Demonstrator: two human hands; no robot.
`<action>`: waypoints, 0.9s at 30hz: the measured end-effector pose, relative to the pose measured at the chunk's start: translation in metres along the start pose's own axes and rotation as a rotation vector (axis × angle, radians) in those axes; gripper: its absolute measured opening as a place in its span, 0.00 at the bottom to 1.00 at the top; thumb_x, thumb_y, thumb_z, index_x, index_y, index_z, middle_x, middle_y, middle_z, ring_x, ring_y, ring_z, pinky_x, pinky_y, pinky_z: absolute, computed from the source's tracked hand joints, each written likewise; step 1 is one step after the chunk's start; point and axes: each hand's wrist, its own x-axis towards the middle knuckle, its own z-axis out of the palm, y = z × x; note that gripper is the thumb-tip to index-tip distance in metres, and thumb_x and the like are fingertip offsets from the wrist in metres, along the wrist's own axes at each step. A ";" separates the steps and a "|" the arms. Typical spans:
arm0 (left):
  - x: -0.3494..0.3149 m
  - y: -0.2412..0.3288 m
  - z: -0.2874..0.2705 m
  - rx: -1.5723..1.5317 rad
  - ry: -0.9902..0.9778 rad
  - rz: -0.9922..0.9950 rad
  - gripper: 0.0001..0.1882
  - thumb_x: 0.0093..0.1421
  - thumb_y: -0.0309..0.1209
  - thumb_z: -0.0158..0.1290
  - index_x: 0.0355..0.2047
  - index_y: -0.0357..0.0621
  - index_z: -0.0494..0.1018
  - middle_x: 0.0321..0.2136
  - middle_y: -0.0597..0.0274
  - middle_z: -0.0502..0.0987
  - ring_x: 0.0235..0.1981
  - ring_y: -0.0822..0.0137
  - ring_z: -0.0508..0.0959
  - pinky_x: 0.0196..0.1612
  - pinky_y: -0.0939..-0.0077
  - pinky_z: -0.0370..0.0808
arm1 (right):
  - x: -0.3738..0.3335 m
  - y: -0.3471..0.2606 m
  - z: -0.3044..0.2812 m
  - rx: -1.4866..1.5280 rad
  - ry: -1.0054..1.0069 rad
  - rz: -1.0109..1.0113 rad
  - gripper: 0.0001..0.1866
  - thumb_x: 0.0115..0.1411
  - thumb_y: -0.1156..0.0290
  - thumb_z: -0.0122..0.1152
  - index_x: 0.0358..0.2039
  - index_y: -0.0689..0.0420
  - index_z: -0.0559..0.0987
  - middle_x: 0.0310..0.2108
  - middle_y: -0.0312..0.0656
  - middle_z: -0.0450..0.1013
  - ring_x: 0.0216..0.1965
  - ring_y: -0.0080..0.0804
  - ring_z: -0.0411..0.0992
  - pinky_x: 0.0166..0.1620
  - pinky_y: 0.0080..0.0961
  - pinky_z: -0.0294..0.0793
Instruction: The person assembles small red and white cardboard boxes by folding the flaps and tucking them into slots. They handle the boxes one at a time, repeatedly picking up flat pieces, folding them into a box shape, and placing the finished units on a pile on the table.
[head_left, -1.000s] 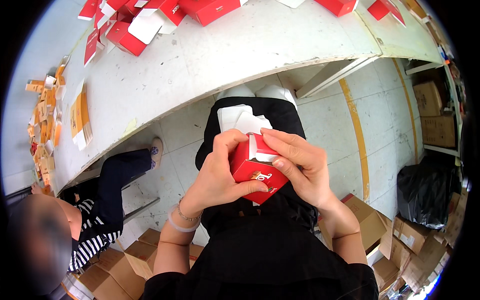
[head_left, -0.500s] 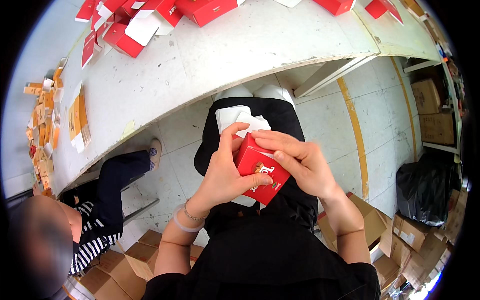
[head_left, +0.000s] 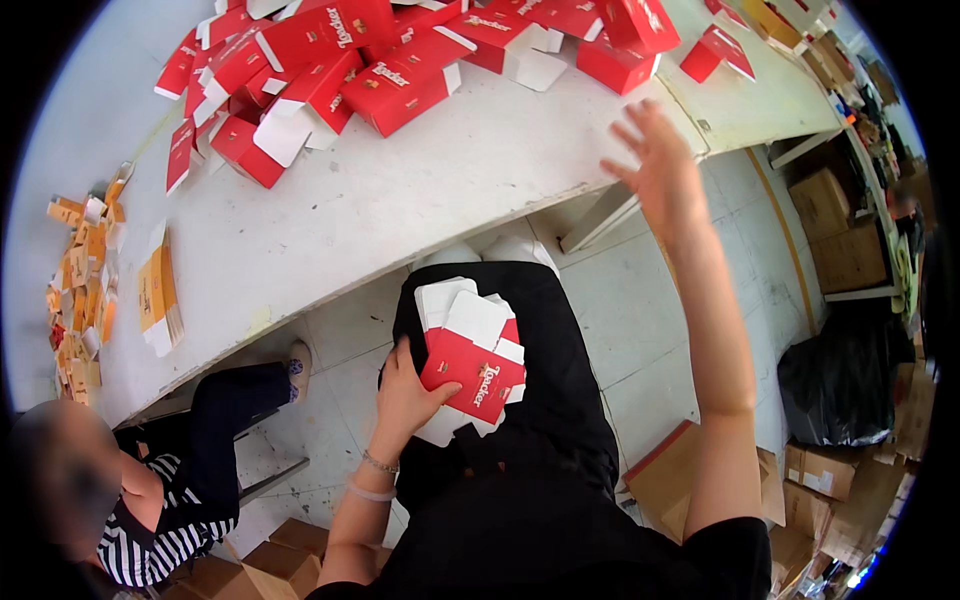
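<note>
A stack of flat, unfolded red-and-white cartons (head_left: 485, 375) lies on my lap over black cloth. At its left edge my left hand (head_left: 412, 388) grips it, thumb pressed on the top carton and the other fingers along the side. Stretched out forward and to the right, my right hand (head_left: 655, 165) is over the near edge of the table, empty with its fingers spread. Beyond its fingertips, a formed red box (head_left: 615, 68) sits on the table against other red boxes. A heap of red boxes (head_left: 400, 85) with white flaps fills the table's far side.
The white table (head_left: 330, 210) curves across in front of me. Orange cartons (head_left: 158, 290) lie at its left, with more piled beyond. Someone in a striped top (head_left: 160, 520) sits at my left. Cardboard boxes (head_left: 665, 465) and a black bag (head_left: 835, 385) stand at the right.
The red box that both hands held over my lap has left them. My right hand has swung forward and right to the table; my left has dropped onto the flat cartons. The view has shifted.
</note>
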 end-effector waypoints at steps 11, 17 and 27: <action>-0.018 0.025 -0.021 -0.076 0.289 0.222 0.18 0.52 0.30 0.63 0.41 0.37 0.72 0.39 0.52 0.73 0.41 0.50 0.74 0.42 0.60 0.73 | -0.164 0.158 0.025 -0.945 -0.615 -0.206 0.21 0.56 0.65 0.64 0.45 0.65 0.73 0.36 0.50 0.76 0.39 0.50 0.74 0.46 0.37 0.72; -0.028 0.041 -0.032 -0.482 0.088 0.046 0.26 0.54 0.30 0.62 0.51 0.34 0.69 0.47 0.49 0.76 0.41 0.56 0.79 0.41 0.70 0.76 | -0.167 0.121 0.036 -0.899 -0.597 0.404 0.12 0.56 0.68 0.66 0.29 0.62 0.75 0.23 0.43 0.75 0.31 0.41 0.75 0.34 0.33 0.72; -0.019 0.087 -0.054 -0.524 0.092 0.410 0.51 0.47 0.33 0.69 0.66 0.35 0.50 0.50 0.44 0.74 0.46 0.55 0.79 0.44 0.66 0.77 | -0.175 0.029 0.051 -0.761 -0.561 -0.670 0.09 0.47 0.72 0.69 0.30 0.55 0.80 0.31 0.37 0.75 0.37 0.36 0.72 0.55 0.48 0.60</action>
